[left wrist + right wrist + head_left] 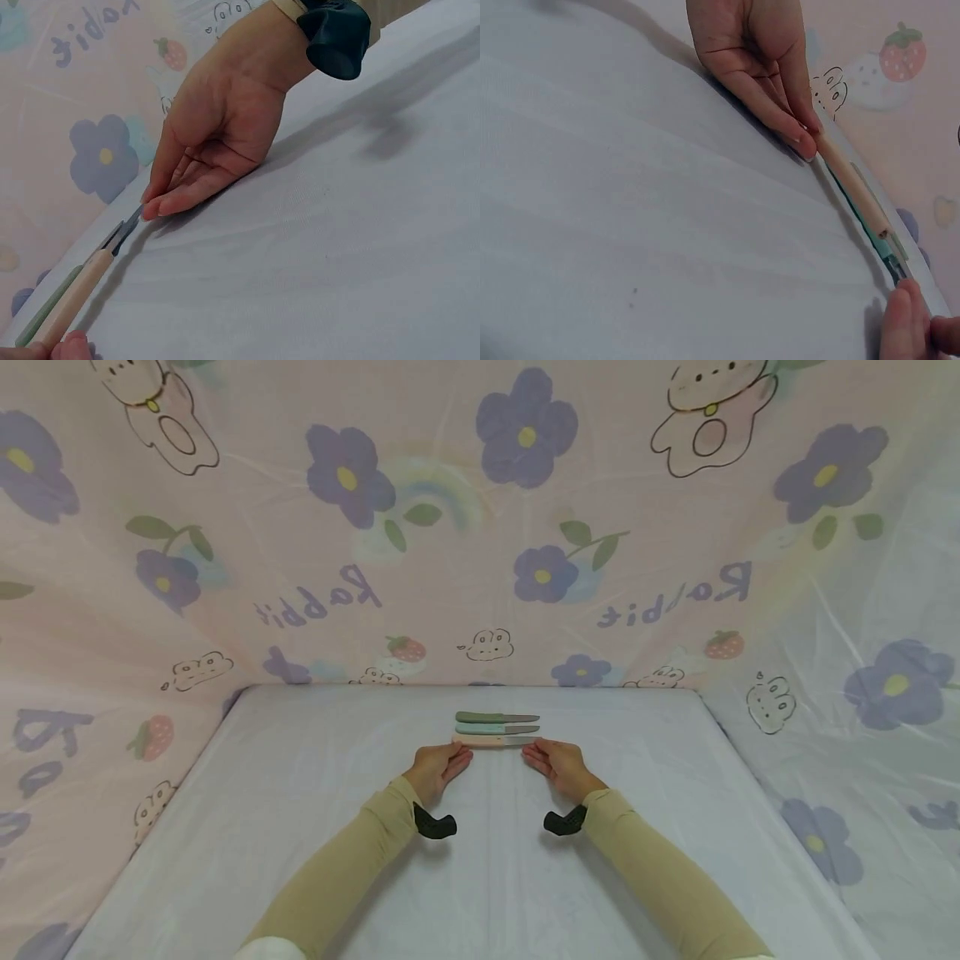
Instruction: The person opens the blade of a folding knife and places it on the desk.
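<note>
A knife with a peach handle (480,742) lies level between both hands, blade pointing right. Its handle end is pinched by my left hand (438,768) between thumb and fingertips. At the other end my right hand (561,767) pinches the blade tip, as the left wrist view also shows at the blade (129,227). Just beyond it lie a knife with a mint handle (480,728) and one with a green handle (478,717), stacked in parallel rows with blades to the right. In the right wrist view the peach handle (855,187) overlaps the mint one.
A white sheet covers the table (495,860). Behind it and at both sides hangs a pink patterned cloth (450,543) with flowers and rabbits. Dark bands (435,823) stick out at both wrists.
</note>
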A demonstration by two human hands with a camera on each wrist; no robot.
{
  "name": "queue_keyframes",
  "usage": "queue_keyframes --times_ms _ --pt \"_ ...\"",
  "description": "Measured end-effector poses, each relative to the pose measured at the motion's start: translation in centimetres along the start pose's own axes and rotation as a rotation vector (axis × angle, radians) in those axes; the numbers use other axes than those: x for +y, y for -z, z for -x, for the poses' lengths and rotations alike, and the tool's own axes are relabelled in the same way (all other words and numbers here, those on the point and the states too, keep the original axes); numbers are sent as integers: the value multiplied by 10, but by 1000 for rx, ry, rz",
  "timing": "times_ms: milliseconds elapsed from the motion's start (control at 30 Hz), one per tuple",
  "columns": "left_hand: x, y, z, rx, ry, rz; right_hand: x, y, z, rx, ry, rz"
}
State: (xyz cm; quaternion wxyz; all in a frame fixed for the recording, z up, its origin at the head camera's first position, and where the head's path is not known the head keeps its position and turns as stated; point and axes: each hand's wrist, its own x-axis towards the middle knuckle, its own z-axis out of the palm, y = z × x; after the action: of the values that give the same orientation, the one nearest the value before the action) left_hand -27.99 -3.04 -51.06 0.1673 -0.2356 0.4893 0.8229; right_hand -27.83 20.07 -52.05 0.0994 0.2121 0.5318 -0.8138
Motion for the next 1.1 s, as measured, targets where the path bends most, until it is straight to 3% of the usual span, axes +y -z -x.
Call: queue_keyframes --times_ms 233,767,1100 --pt "4 0 2 -32 -1 -47 -2 -2 1 27 -7 10" --pt "-1 4 -5 -15 -43 -71 0 -8 -4 101 -22 55" --pt "0 6 -1 -37 -39 -84 4 -9 -5 120 16 70"
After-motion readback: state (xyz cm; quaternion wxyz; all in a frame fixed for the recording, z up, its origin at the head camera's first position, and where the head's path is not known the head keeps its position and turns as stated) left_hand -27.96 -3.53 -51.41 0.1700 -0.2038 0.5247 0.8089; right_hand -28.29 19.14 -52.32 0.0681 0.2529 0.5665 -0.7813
